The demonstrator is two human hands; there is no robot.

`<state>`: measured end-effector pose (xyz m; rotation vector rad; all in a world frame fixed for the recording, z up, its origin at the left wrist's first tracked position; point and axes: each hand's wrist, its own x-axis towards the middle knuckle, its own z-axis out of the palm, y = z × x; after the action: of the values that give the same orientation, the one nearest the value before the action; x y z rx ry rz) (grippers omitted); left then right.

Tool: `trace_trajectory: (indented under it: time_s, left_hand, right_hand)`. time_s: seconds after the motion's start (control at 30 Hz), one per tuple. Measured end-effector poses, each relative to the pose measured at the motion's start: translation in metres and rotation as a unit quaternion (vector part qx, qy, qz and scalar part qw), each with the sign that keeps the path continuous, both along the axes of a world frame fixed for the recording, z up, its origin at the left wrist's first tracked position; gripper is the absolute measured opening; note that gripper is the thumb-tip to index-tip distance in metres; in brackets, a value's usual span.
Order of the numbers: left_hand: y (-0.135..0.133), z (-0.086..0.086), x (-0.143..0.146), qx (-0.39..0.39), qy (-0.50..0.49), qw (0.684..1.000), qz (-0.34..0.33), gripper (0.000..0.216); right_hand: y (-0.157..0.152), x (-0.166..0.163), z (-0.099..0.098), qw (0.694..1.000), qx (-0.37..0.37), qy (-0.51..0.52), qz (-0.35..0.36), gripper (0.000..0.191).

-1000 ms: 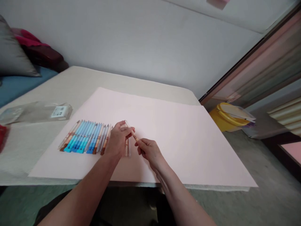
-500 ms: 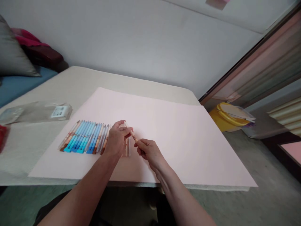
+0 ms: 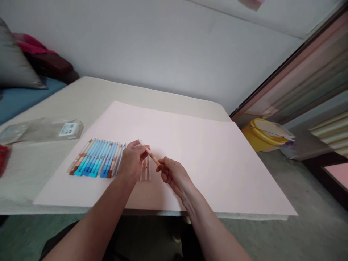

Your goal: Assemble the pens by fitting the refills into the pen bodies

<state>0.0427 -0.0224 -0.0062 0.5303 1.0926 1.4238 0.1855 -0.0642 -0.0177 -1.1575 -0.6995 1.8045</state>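
Observation:
Between my two hands, above the pink sheet (image 3: 212, 166), a slim cream-and-peach pen (image 3: 152, 156) is held at a slant. My left hand (image 3: 132, 157) is closed on its pale upper end. With thumb and fingers, my right hand (image 3: 171, 172) pinches its lower end. Below and to the left lies a row of pens (image 3: 95, 157), side by side, in blue, brown, peach and clear tones. My left hand and wrist hide part of that row. A few peach and clear pens (image 3: 145, 170) show just right of the left wrist.
A clear plastic package (image 3: 40, 131) with a white label lies left of the sheet on the cloth-covered table (image 3: 130, 90). At the left edge is a red item (image 3: 3, 156). A yellow bucket (image 3: 252, 136) stands on the floor to the right. The wall borders the table's far side.
Both hands still hold the pen. My left hand and the pen's upper end have shifted slightly left, and my right fingers have moved nearer its lower tip, so more of the pen shows.

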Motion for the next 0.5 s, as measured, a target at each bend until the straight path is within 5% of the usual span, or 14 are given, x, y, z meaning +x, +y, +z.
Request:
trace_trajectory:
  time_s: [0.5]
  left_hand:
    - [0.0025,-0.0025,-0.0044,-0.009,-0.001,1.000,0.010,0.021]
  right_hand:
    - [-0.0020,0.0029,-0.0009,0.999,0.021,-0.034,0.016,0.022]
